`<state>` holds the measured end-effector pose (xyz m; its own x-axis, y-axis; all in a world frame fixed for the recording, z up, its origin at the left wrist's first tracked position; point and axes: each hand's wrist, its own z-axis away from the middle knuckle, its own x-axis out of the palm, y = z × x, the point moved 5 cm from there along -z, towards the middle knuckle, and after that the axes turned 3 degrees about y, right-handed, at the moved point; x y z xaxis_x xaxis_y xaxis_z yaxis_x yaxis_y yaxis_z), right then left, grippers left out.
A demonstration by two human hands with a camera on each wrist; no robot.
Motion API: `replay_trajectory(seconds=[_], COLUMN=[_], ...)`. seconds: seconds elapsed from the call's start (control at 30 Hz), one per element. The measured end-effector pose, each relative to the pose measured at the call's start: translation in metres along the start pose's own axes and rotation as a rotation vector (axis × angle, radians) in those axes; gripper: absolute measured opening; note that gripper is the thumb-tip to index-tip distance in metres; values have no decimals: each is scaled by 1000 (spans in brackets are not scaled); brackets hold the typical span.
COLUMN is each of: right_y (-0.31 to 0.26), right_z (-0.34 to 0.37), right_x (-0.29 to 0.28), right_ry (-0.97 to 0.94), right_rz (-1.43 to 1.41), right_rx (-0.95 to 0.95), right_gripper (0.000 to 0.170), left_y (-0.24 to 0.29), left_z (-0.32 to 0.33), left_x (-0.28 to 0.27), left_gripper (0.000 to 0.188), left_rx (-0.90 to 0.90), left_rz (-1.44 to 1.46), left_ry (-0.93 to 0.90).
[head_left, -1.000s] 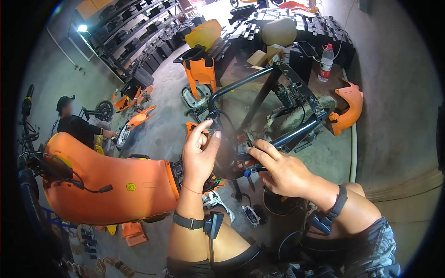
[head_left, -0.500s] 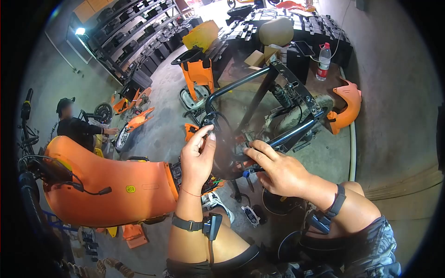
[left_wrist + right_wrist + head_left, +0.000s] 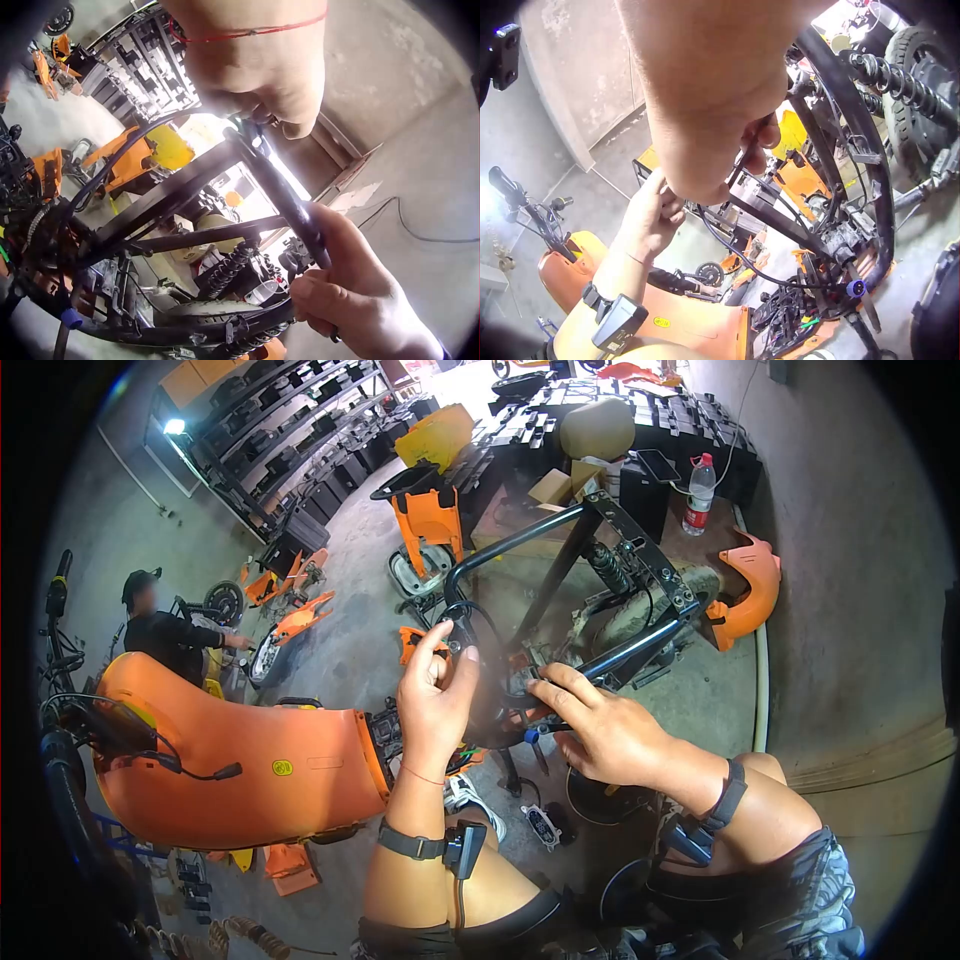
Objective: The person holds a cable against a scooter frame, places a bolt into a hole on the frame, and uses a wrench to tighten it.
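In the head view my left hand (image 3: 437, 695) is raised left of a black scooter frame (image 3: 520, 545), index finger and thumb curled at the end of a black cable (image 3: 135, 139). That cable arcs up to it in the left wrist view. My right hand (image 3: 610, 730) holds a black frame tube (image 3: 281, 195), thumb and fingers about it in the left wrist view. Below the right hand is a blue connector (image 3: 531, 736). The left fingertips are partly hidden in both wrist views.
An orange scooter body (image 3: 240, 750) stands at the left, with a seated person (image 3: 170, 625) beyond it. An orange fender (image 3: 750, 595) and a bottle (image 3: 699, 495) are at the right. Orange panels (image 3: 430, 525) lie farther back. A shock absorber (image 3: 608, 565) sits in the frame.
The left index finger and thumb came closer together half a second ago and have since spread slightly, the hand shifting a little right. My right hand keeps its place on the tube.
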<state>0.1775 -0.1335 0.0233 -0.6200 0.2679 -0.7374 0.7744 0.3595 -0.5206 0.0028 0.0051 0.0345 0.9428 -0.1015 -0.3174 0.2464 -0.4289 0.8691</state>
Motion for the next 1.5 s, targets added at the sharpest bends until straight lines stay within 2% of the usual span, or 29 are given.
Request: replay_trajectory(seconds=[0.13,0.37,0.53,0.8,0.87,1.1,1.4,1.5], right_y=[2,2,1,2,3,2,4,4], right_z=[1,1,1,1,1,1,1,1], right_x=[0,1,-1,0,0,0,1,1], right_ry=[-15,-12,-7,-14,-25,-40,-69,-72], right_rz=[-3,-7,-3,-6,-1,-3,-10,-13], right_rx=[11,12,8,18,24,31,58,61], right_gripper=[78,78,77,77,77,81,84,85], left_y=[-9,-11,-3,-11,-6,-7,-20,-20], left_z=[-4,-5,-3,-4,-3,-4,-5,-5], left_x=[-1,-6,-5,-5,-7,-8,-3,-3], left_gripper=[26,26,26,21,20,23,25,23], left_rx=[-17,0,-31,1,-12,3,-34,26], left_rz=[-3,-141,-16,-18,-94,-118,-7,21], left_ry=[-9,20,13,-5,30,55,-12,8])
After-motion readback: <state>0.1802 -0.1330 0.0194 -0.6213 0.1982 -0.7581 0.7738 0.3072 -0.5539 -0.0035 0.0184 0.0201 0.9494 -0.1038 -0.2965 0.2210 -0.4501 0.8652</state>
